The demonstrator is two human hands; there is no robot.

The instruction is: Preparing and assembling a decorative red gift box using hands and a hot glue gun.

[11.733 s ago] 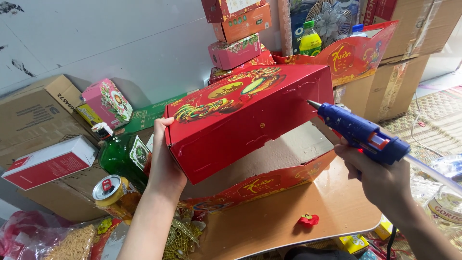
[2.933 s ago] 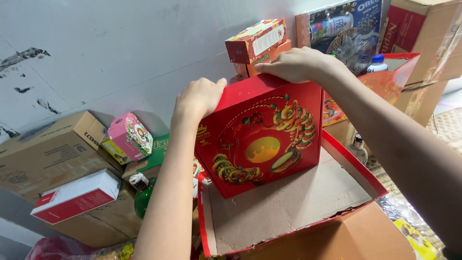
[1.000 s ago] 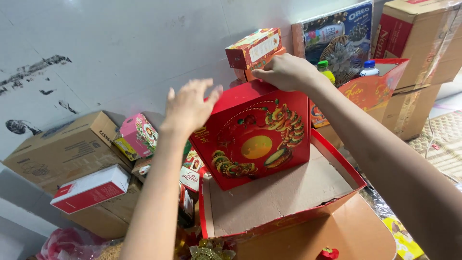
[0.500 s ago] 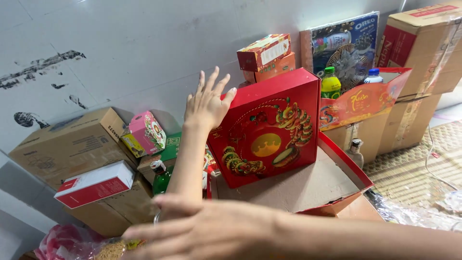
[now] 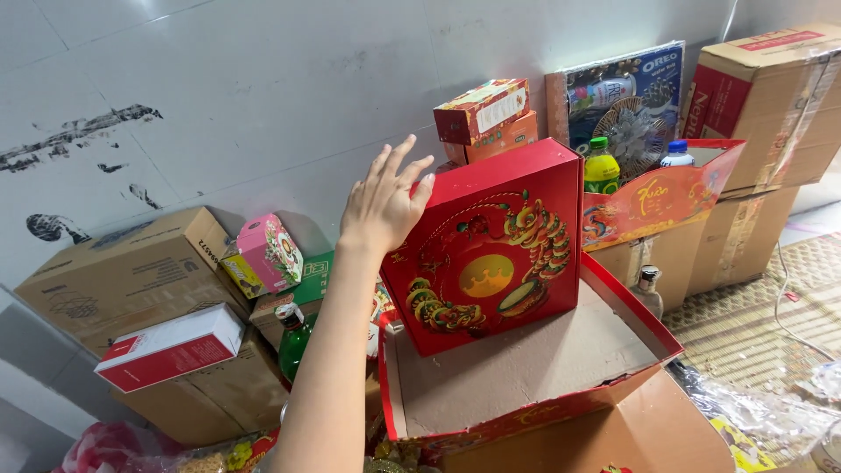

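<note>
Against the white tiled wall, the left hand is raised with fingers spread wide, its grip holding nothing; the fingertips sit at the upper left corner of a square red cardboard gift box with gold dragon artwork. That box stands upright, tilted slightly, inside a shallow red-rimmed cardboard tray. Brown cartons are stacked at the left. No right hand is in sight.

One head-worn camera looks forward and slightly down, close to the red box, facing the wall.
</note>
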